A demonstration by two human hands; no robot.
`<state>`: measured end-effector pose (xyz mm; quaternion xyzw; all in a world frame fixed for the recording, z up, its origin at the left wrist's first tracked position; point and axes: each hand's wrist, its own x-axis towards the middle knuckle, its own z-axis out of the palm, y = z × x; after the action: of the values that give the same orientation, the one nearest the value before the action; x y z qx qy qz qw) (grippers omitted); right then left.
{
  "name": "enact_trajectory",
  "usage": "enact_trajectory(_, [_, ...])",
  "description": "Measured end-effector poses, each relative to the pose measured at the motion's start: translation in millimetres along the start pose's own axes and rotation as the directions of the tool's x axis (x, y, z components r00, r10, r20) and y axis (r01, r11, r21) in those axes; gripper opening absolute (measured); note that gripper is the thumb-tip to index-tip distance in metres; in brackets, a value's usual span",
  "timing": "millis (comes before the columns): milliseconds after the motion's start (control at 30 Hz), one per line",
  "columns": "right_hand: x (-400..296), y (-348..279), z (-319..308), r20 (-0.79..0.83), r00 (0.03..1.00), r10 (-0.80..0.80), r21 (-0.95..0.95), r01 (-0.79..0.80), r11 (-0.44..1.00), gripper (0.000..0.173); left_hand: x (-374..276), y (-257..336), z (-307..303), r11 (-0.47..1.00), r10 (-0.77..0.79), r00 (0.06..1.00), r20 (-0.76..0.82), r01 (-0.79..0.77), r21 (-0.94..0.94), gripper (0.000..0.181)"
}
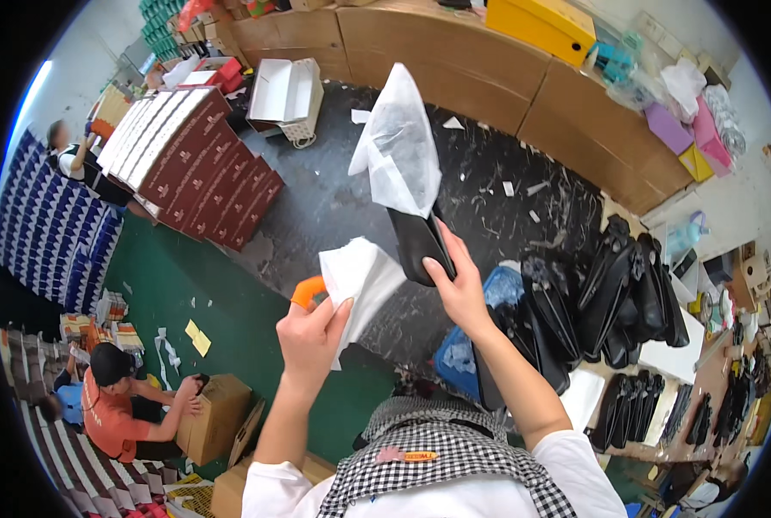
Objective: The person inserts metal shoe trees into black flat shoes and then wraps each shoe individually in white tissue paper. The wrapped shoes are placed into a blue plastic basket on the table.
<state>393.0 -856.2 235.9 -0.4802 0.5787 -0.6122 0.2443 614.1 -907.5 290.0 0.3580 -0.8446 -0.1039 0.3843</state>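
My right hand [456,278] grips the heel end of a black shoe [417,246], held over the dark tabletop [489,188]. White tissue paper [401,142] wraps the shoe's front part and points away from me. To the left, my left hand [314,330] pinches a folded sheet of white tissue paper [359,272] between thumb and fingers. An orange finger cover [307,291] sits on one finger of that hand. The loose sheet and the wrapped shoe are apart. Beside my right forearm, many black shoes [547,311] stand close together.
A blue plastic basket [456,362] lies by my right forearm. Stacked dark red shoeboxes [210,175] and an open white box [285,97] stand at the table's far left. Cardboard [443,58] lines the back. On the lower left, a person in an orange shirt [110,408] handles a carton [214,414].
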Motion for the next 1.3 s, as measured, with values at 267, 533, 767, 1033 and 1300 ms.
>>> enact_trajectory(267, [-45,-43,-47,0.191,0.970,-0.153,-0.393,0.218,0.893,0.052,92,14,-12,0.796,0.582,0.692,0.427,-0.592,-0.126,0.015])
enact_trajectory(533, [-101,-37,-88,0.314,0.901,0.301,0.903,-0.381,0.199,0.065,18,56,37,0.670,0.715,0.464,0.523,-0.241,-0.702,0.016])
enact_trajectory(767, [-105,-30,-78,0.059,0.960,0.274,-0.056,-0.271,0.961,0.055,35,44,16,0.802,0.598,0.748,0.289,-0.562,-0.202,0.019])
enact_trajectory(1033, [-125,-45,-89,0.056,0.836,0.545,0.214,-0.543,0.812,0.059,43,40,30,0.713,0.644,0.725,0.244,-0.453,-0.535,0.016])
enact_trajectory(1300, [-120,-16,-68,0.160,0.707,0.688,0.762,-0.532,0.369,0.051,-26,62,46,0.675,0.414,0.814,0.406,0.024,-0.737,0.018])
